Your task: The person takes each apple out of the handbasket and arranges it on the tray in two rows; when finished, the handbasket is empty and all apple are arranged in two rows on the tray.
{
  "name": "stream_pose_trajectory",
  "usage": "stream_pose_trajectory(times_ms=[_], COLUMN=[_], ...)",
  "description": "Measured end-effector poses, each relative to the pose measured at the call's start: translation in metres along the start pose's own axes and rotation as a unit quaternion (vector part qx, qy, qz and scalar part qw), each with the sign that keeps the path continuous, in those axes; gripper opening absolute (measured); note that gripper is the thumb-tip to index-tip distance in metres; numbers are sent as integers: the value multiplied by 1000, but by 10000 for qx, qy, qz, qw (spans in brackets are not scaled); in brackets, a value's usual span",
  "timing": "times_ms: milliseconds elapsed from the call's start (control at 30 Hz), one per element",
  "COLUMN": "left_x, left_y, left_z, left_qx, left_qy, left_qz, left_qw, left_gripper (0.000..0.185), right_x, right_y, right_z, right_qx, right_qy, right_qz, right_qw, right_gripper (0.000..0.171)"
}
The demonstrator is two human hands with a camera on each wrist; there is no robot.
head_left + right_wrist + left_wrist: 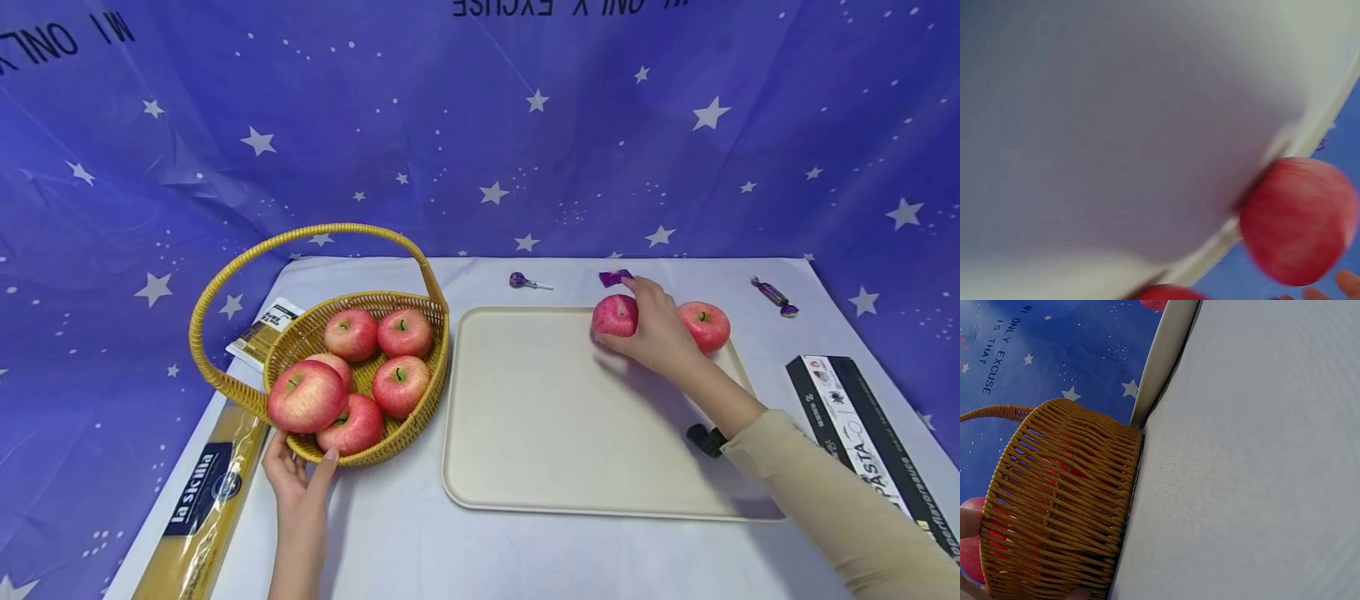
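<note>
A woven yellow basket [390, 304] with a hoop handle holds several red apples on the left of the table. My left hand [298, 479] grips its near wall from below, thumb on one side and fingers on the other. The left wrist view shows the basket [1060, 500] close up, with a fingertip [966, 522] at its edge. On the cream tray [555, 417], my right hand [652, 329] curls round a red apple [615, 315] at the far side. A second apple [705, 325] sits just right of that hand. The right wrist view shows the held apple [1300, 219], blurred, by the tray's rim.
A long yellow pasta pack [202, 500] lies left of the basket and a black pasta box [862, 442] right of the tray. A small packet [262, 332] sits behind the basket. A lollipop [525, 282], a purple wrapper [615, 277] and a wrapped sweet [775, 296] lie along the far edge.
</note>
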State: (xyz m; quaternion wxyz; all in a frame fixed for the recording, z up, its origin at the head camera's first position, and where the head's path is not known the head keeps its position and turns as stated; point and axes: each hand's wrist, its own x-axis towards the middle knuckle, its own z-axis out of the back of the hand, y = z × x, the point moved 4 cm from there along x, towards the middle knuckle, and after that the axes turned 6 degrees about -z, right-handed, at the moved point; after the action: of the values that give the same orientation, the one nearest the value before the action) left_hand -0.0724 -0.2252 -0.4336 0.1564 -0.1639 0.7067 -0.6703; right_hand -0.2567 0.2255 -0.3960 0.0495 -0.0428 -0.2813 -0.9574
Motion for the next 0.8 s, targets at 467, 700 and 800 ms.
stream_pose_trajectory(times_ms=[467, 700, 800], left_x=[2, 1, 1], left_y=[0, -1, -2], left_z=[-3, -3, -2], left_qx=[117, 131, 91], left_qy=[5, 3, -18], left_qz=[149, 133, 93], left_qw=[9998, 9998, 9999], left_gripper=[75, 74, 73], right_x=[-19, -29, -33], right_y=[162, 249, 279], right_z=[-36, -88, -113], right_qx=[1498, 1496, 1375], right_qy=[524, 1612, 1946], right_qz=[2002, 2662, 2787], right_qw=[9668, 9385, 9304], right_gripper=[85, 84, 88])
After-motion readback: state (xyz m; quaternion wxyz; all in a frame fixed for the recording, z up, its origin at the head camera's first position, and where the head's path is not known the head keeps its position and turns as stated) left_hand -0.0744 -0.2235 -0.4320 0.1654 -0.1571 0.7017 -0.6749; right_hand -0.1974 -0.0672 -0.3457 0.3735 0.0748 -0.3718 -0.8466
